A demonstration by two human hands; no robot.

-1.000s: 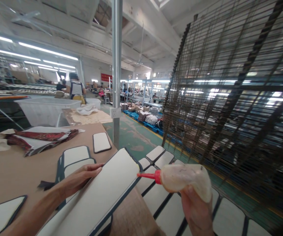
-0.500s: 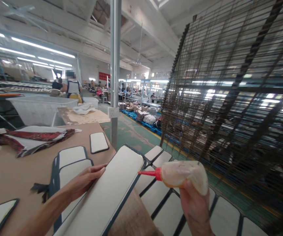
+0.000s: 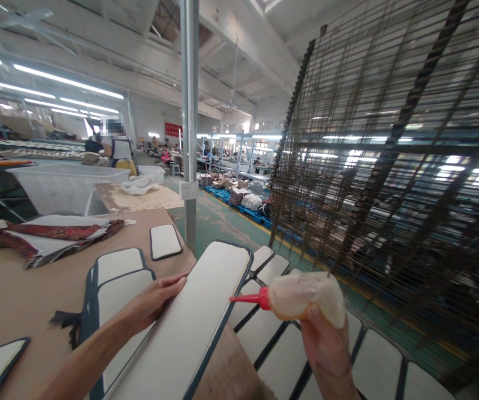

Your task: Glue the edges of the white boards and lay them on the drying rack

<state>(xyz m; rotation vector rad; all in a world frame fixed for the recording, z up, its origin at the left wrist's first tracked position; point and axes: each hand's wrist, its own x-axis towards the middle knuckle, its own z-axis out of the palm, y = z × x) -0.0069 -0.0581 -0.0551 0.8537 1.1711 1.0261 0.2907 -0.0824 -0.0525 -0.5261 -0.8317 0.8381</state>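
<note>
My left hand [image 3: 156,303] grips the left edge of a long white panel [image 3: 198,300] with rounded corners and a dark border, tilted above the table. In my right hand [image 3: 327,344] is a cloudy squeeze bottle [image 3: 306,297], lying sideways with its red nozzle [image 3: 250,299] pointing left. The nozzle's tip is at the panel's right edge, beside the dark border. A thin yellowish line shows near the panel's upper right corner. Behind my left hand lie overlapping white panels [image 3: 120,266] with dark borders.
A brown-covered table [image 3: 26,294] bears a smaller panel [image 3: 165,241] and folded fabric [image 3: 64,230]. Several pale panels [image 3: 377,355] lie at the lower right under a wire rack [image 3: 373,139]. A metal post [image 3: 190,122] rises beyond the table; a person [image 3: 120,150] stands by a plastic bin [image 3: 64,186].
The nozzle tip has moved down along the panel's right edge, and the bottle has shifted slightly left. The panel's far end has moved a little up and right with my left hand.
</note>
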